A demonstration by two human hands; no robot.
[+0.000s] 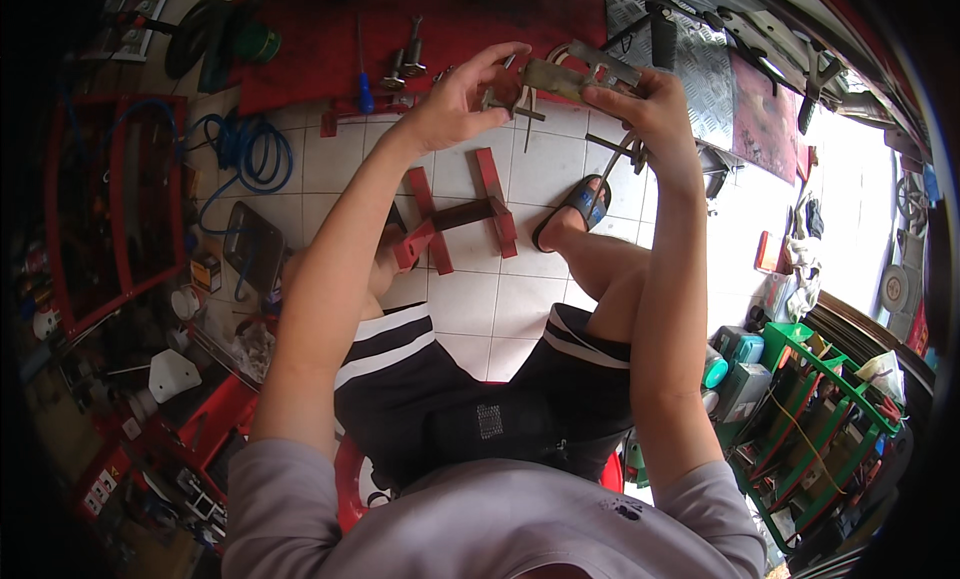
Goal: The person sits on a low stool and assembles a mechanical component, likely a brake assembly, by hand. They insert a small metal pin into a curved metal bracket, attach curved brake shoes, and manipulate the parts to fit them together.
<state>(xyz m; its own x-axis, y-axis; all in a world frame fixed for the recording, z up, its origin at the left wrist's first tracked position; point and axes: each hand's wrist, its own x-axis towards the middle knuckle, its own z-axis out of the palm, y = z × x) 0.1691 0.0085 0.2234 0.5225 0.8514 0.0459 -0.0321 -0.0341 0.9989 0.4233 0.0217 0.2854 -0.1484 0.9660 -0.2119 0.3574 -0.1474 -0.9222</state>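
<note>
Above the far edge of the tiled floor, both my hands are raised around a worn, greyish metal bracket with a tube-like middle and thin rods hanging below it. My right hand grips its right end, thumb laid along the near side. Around the left end curl the fingers and thumb of my left hand; the exact contact there is partly hidden. Beyond my hands lies a red work surface, carrying a blue-handled screwdriver and several metal bolt-like parts.
A red metal stand is on the floor between my feet. To the left are a coiled blue hose and a red frame rack. A green crate of tools stands at the right, and a vehicle at the far right.
</note>
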